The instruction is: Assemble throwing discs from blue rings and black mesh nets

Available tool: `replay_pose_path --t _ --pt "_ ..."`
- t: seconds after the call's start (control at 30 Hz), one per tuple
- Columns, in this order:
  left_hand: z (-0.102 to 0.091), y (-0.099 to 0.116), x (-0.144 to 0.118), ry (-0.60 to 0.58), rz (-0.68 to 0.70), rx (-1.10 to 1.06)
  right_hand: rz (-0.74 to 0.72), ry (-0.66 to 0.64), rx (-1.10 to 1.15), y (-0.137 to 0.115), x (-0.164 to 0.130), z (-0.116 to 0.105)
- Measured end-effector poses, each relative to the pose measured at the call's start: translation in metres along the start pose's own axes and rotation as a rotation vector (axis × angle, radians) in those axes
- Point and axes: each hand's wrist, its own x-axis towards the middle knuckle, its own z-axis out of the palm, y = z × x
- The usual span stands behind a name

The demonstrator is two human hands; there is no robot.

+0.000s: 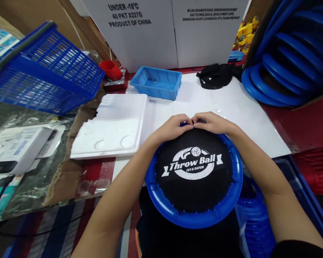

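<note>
A blue plastic ring [188, 219] with a black mesh [195, 195] across it rests near my lap, at the table's front edge. White "Throw Ball" lettering is printed on the mesh, whose edge meets small pegs along the ring. At the far rim, my left hand [175, 127] pinches the mesh edge between thumb and fingers. Close beside it, with fingertips nearly touching, my right hand [213, 122] pinches the same edge. The fingers cover that stretch of rim, so how the mesh sits there is hidden.
Ahead stand a light-blue tray [161, 94] with small metal bits and a black mesh piece [214, 81]. White foam [115, 122] and a blue basket [56, 68] are left. Blue rings [282, 79] fill a box at right; more rings [258, 222] lie below.
</note>
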Motion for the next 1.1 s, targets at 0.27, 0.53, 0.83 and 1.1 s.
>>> replay_pose_path --t 0.27,0.53,0.83,1.1 --pt "0.004 0.000 0.005 0.054 -0.068 0.072 0.045 0.044 -0.045 -0.004 0.001 0.005" --pt "0.011 0.003 0.009 0.081 -0.099 0.199 0.038 0.058 -0.092 0.000 0.004 0.005" --pt "-0.008 0.005 -0.011 0.048 0.077 0.136 0.092 0.067 0.089 0.004 -0.003 -0.012" --pt "0.001 0.003 -0.009 -0.038 0.136 0.370 0.080 -0.134 -0.003 -0.008 -0.023 -0.035"
